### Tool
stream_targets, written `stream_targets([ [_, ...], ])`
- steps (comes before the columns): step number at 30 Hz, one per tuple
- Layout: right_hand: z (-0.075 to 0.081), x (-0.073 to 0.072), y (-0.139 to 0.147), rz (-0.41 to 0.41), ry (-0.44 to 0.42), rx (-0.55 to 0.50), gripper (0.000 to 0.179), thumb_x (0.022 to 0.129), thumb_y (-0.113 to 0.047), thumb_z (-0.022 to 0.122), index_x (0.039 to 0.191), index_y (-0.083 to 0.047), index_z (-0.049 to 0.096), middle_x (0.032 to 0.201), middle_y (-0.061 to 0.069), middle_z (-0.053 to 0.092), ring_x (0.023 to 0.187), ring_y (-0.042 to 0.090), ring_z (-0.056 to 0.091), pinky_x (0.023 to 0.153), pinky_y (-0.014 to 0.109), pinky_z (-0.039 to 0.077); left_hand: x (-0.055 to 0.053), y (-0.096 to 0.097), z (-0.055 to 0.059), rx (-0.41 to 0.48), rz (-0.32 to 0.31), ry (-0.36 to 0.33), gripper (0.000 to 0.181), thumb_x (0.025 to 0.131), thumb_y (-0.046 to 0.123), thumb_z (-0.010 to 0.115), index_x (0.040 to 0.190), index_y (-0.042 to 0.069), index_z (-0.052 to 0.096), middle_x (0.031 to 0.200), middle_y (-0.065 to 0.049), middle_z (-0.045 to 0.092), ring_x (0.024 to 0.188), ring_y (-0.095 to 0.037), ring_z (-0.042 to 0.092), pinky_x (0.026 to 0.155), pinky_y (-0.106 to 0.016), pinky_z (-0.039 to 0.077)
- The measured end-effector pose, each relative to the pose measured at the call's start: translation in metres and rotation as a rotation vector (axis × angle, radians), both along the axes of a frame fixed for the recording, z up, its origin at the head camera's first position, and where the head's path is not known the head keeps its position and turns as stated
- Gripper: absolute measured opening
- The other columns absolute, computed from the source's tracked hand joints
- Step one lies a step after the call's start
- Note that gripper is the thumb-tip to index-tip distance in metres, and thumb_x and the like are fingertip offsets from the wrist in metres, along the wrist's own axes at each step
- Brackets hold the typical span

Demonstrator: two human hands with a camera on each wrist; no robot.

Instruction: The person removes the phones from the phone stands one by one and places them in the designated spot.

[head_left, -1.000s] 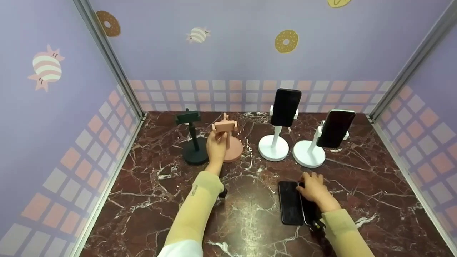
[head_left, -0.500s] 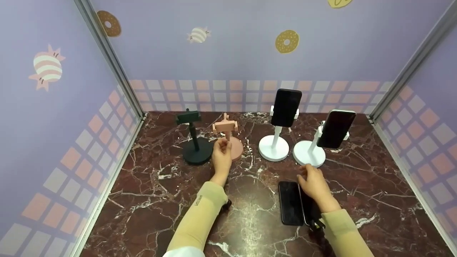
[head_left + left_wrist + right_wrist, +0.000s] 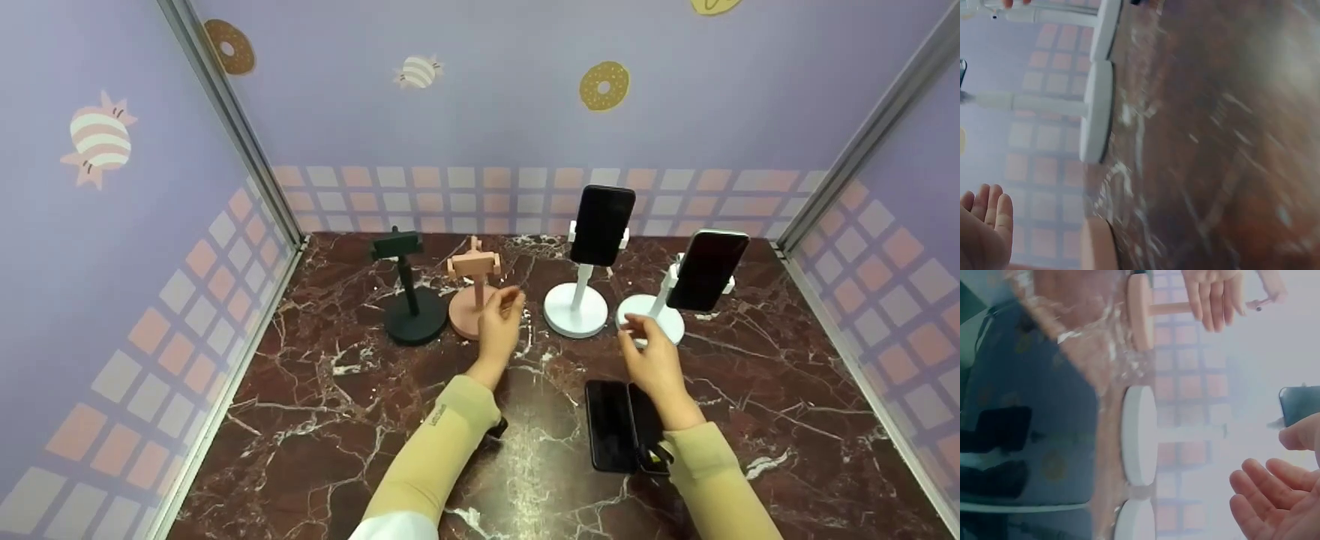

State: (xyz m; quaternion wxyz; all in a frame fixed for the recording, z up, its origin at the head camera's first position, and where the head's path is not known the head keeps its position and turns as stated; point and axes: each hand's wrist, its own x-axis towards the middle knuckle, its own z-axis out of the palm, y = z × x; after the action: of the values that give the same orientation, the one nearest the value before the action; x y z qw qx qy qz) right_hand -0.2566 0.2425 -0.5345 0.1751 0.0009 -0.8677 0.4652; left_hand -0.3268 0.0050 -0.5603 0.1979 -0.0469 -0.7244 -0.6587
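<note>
My left hand (image 3: 499, 330) hovers just in front and to the right of the pink phone stand (image 3: 474, 264), its fingers loosely bent around nothing. In the left wrist view its relaxed fingers (image 3: 1002, 216) are apart from any object. My right hand (image 3: 658, 364) is in the air before the right white phone stand (image 3: 636, 309), likewise holding nothing. That stand carries a phone (image 3: 709, 270). The left white phone stand (image 3: 575, 313) bears a black phone (image 3: 602, 225). Below my right hand a phone (image 3: 611, 427) lies flat beside another phone (image 3: 643, 412), partly covered by the hand and wrist.
A dark green phone stand (image 3: 397, 245), bearing no phone, stands left of the pink one. All the stands are on a dark red marbled table (image 3: 315, 420). Purple panels (image 3: 510, 135) enclose the back and both sides.
My left hand has let go of the pink stand's stem and moved right and toward me. The right hand has lifted off the flat phones and moved forward to the right white stand's base.
</note>
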Motion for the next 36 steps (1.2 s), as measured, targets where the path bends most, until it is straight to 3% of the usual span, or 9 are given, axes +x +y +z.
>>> stream_targets([
  [2, 0.007, -0.004, -0.003, -0.011, -0.002, -0.031, 0.031, 0.100, -0.003, 0.061, 0.129, 0.007, 0.061, 0.120, 0.025, 0.070, 0.112, 0.038, 0.068, 0.087, 0.019, 0.058, -0.002, 0.006, 0.006, -0.008, -0.023, 0.014, 0.031, 0.101, 0.014, 0.066, 0.122, -0.008, 0.066, 0.119, -0.024, 0.072, 0.111, -0.037, 0.071, 0.098, -0.039, 0.059],
  [7, 0.022, -0.015, -0.010, -0.015, 0.034, -0.068, 0.036, 0.099, -0.003, 0.062, 0.134, 0.008, 0.059, 0.129, 0.027, 0.067, 0.122, 0.041, 0.064, 0.100, 0.047, 0.057, -0.007, 0.020, 0.019, 0.007, -0.068, 0.039, 0.034, 0.102, 0.013, 0.065, 0.127, -0.010, 0.064, 0.122, -0.025, 0.072, 0.114, -0.037, 0.070, 0.099, -0.035, 0.059],
  [10, 0.030, -0.023, -0.014, -0.009, 0.049, -0.081, 0.039, 0.100, -0.003, 0.061, 0.137, 0.008, 0.056, 0.132, 0.028, 0.065, 0.125, 0.041, 0.062, 0.104, 0.052, 0.054, -0.011, 0.028, 0.028, 0.004, -0.096, 0.047, 0.034, 0.102, 0.012, 0.064, 0.129, -0.009, 0.063, 0.124, -0.024, 0.071, 0.116, -0.036, 0.070, 0.099, -0.032, 0.059],
  [17, 0.048, -0.042, -0.022, -0.023, 0.083, -0.109, 0.046, 0.102, -0.006, 0.059, 0.144, 0.007, 0.048, 0.138, 0.026, 0.059, 0.126, 0.040, 0.058, 0.105, 0.051, 0.051, -0.021, 0.040, 0.050, -0.028, -0.139, 0.074, 0.038, 0.105, 0.013, 0.060, 0.137, -0.008, 0.059, 0.133, -0.024, 0.067, 0.123, -0.035, 0.067, 0.103, -0.029, 0.056],
  [24, 0.059, -0.060, -0.028, -0.021, 0.101, -0.179, 0.049, 0.103, -0.004, 0.054, 0.149, 0.007, 0.041, 0.142, 0.027, 0.055, 0.130, 0.038, 0.055, 0.112, 0.047, 0.046, -0.029, 0.045, 0.073, -0.046, -0.200, 0.048, 0.045, 0.108, 0.015, 0.053, 0.148, -0.007, 0.048, 0.145, -0.023, 0.058, 0.135, -0.035, 0.058, 0.111, -0.031, 0.050],
  [31, 0.065, -0.067, -0.030, -0.040, 0.121, -0.209, 0.047, 0.105, -0.004, 0.052, 0.149, 0.006, 0.042, 0.141, 0.028, 0.055, 0.132, 0.038, 0.056, 0.114, 0.044, 0.045, -0.037, 0.049, 0.082, -0.062, -0.225, 0.058, 0.046, 0.107, 0.012, 0.054, 0.147, -0.010, 0.047, 0.143, -0.026, 0.059, 0.135, -0.036, 0.059, 0.112, -0.030, 0.050],
  [36, 0.068, -0.071, -0.030, -0.052, 0.108, -0.199, 0.045, 0.106, -0.007, 0.051, 0.149, 0.003, 0.044, 0.142, 0.023, 0.058, 0.124, 0.033, 0.061, 0.098, 0.034, 0.050, -0.042, 0.051, 0.085, -0.068, -0.261, 0.049, 0.046, 0.107, 0.013, 0.054, 0.147, -0.009, 0.047, 0.143, -0.025, 0.060, 0.135, -0.035, 0.058, 0.112, -0.029, 0.049],
])
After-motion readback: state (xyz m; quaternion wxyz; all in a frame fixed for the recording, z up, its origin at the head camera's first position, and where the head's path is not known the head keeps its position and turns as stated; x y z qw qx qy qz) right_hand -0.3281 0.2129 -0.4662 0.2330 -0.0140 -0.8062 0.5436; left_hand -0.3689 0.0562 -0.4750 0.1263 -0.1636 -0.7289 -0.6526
